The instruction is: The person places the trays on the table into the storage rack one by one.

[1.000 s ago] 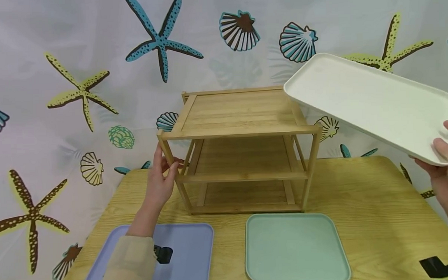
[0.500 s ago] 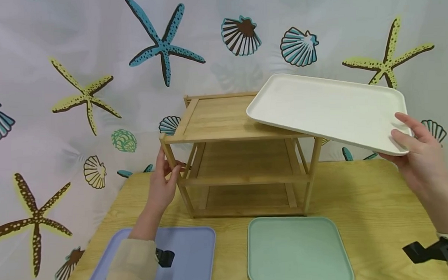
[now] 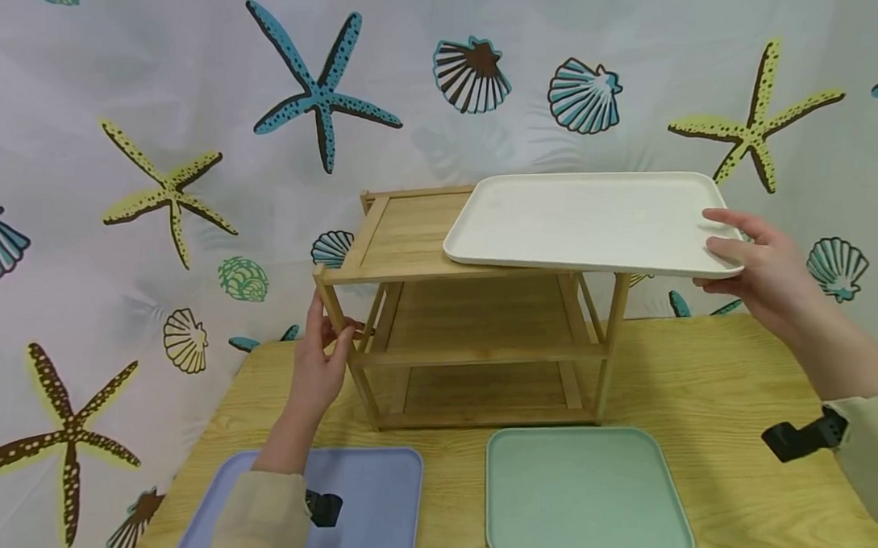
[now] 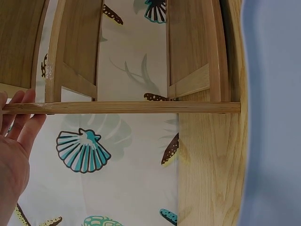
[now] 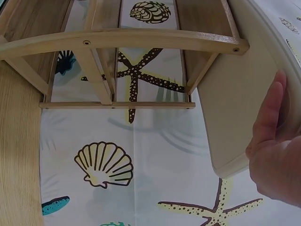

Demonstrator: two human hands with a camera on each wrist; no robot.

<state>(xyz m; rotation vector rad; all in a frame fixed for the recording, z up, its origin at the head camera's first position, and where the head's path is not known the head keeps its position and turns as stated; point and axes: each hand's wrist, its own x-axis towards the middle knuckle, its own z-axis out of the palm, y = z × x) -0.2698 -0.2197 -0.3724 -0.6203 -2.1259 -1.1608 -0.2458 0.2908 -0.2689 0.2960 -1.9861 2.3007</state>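
The shallow white rectangular tray (image 3: 590, 220), right of centre and pinched by the right hand (image 3: 768, 262), overhangs the three-tier wooden rack (image 3: 409, 235), so early release might tip it, while the left hand (image 3: 319, 367) grips the rack at left, beige sleeve (image 3: 255, 514) partly hiding the lower-left blue rectangular tray (image 3: 378, 502) beside the pale-green rectangular tray (image 3: 585, 495).
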